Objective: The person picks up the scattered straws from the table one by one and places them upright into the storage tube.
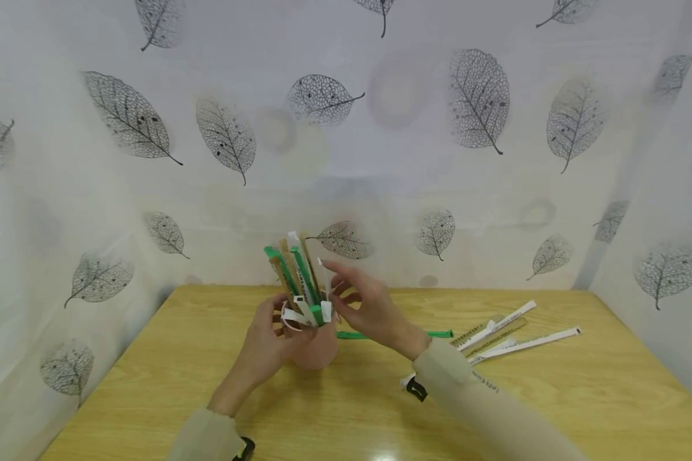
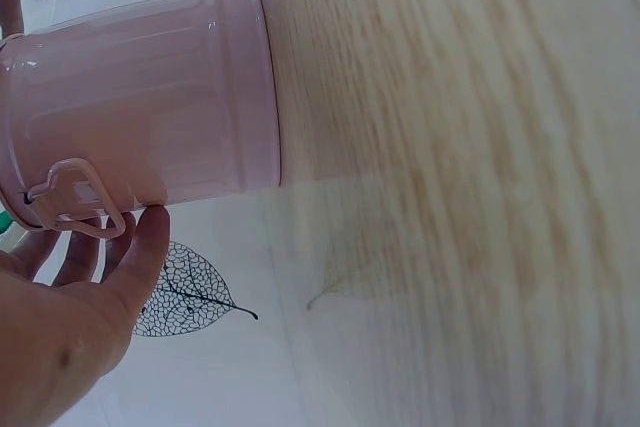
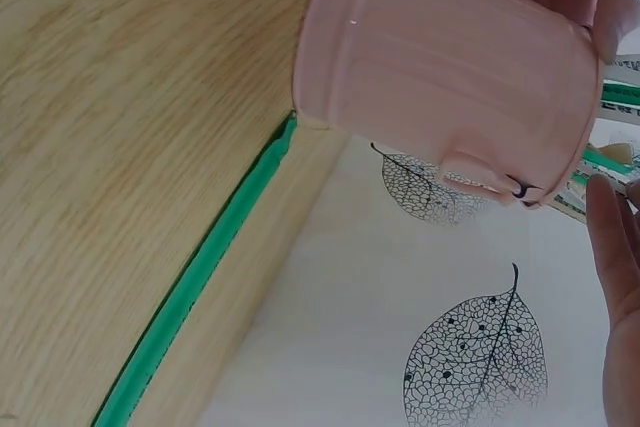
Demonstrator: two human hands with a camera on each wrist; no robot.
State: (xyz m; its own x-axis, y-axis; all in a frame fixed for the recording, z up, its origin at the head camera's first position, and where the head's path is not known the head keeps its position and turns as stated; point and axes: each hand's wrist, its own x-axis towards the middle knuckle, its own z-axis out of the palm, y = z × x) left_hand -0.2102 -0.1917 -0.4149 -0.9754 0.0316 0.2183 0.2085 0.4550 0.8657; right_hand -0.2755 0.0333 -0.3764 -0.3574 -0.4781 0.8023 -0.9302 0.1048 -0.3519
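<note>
A pink metal bucket with small side handles stands on the table, holding a bunch of paper-wrapped straws in green, brown and white. My left hand grips it near the rim from the left; in the left wrist view those fingers lie against its side by a handle. On the right side, my right hand holds a slim white wrapped straw upright among the others at the rim. The right wrist view shows only part of that hand, beside the straw ends.
A green wrapped straw lies behind my right hand, close to the bucket's base. Several white and brown wrapped straws are spread on the table to the right. A leaf-patterned cloth hangs behind and at both sides.
</note>
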